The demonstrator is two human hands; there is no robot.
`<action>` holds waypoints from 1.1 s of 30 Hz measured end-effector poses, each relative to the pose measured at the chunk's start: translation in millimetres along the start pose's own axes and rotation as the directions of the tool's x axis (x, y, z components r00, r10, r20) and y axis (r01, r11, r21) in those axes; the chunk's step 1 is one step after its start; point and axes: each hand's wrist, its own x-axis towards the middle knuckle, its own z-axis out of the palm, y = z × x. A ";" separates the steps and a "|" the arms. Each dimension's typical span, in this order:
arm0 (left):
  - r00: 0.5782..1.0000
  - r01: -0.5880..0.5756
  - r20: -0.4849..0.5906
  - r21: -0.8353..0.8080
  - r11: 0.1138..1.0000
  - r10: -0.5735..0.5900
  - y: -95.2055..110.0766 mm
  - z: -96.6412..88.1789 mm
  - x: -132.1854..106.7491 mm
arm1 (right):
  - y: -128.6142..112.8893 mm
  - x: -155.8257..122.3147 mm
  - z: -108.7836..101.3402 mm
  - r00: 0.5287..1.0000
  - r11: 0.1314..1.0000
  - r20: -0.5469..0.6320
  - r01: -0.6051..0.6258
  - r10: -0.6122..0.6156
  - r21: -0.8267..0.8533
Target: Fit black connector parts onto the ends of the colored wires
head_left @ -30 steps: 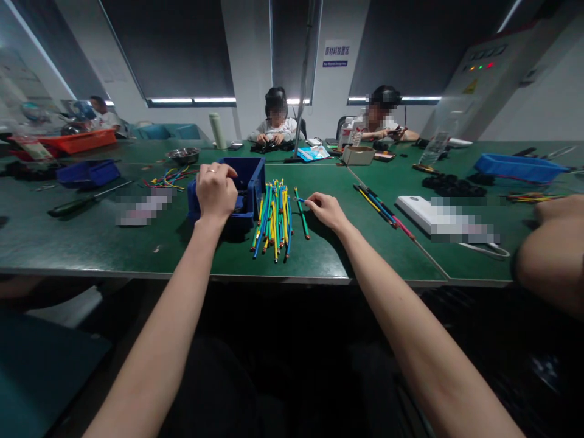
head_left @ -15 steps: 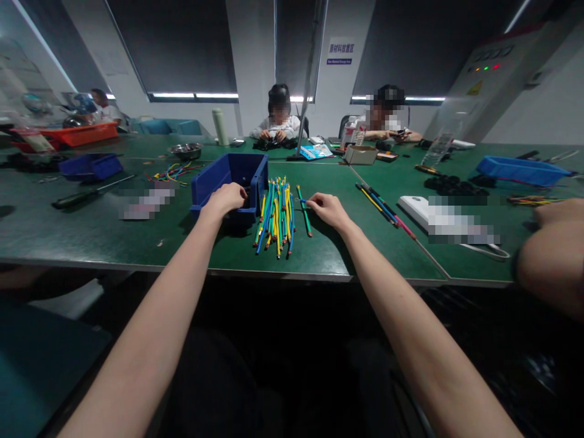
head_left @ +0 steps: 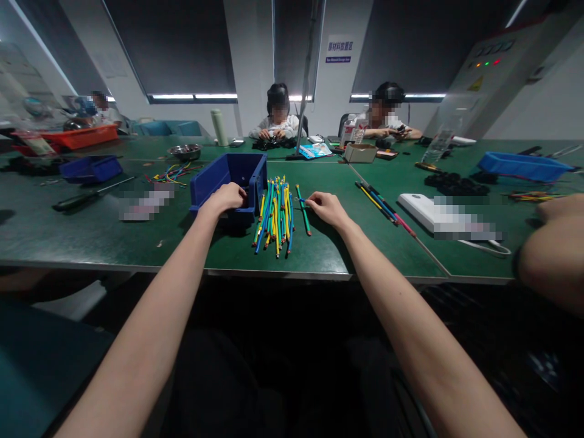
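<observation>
The left hand (head_left: 225, 198) reaches inside the bin (head_left: 210, 176), grip too hidden to tell, while right of the wires (head_left: 275, 218) the right hand (head_left: 326, 208) pinches a blue piece (head_left: 302, 200).

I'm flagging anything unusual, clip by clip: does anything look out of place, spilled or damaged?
I see nothing spilled or broken. One small oddity: a pale scrap lies alone on the green table, left of the blue bin and apart from the wire pile. The clear bottle on the right leans, though that may be lens distortion.
</observation>
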 end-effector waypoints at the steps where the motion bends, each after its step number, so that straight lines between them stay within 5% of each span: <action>1: 1.000 -0.003 -0.002 -0.009 1.000 0.003 -1.1 0.6 1.0 | 0.2 0.2 0.1 1.000 1.000 0.000 0.000 0.000 -0.004; 22: 1.000 -0.015 0.001 -0.065 0.998 0.015 -4.2 3.6 4.3 | 0.9 1.1 0.2 1.000 1.000 -0.003 -0.005 0.005 -0.008; 33: 0.951 -0.156 -0.281 -0.082 0.984 0.127 1.2 1.0 -5.3 | -1.8 -0.3 -1.4 1.000 1.000 0.003 -0.010 0.010 -0.012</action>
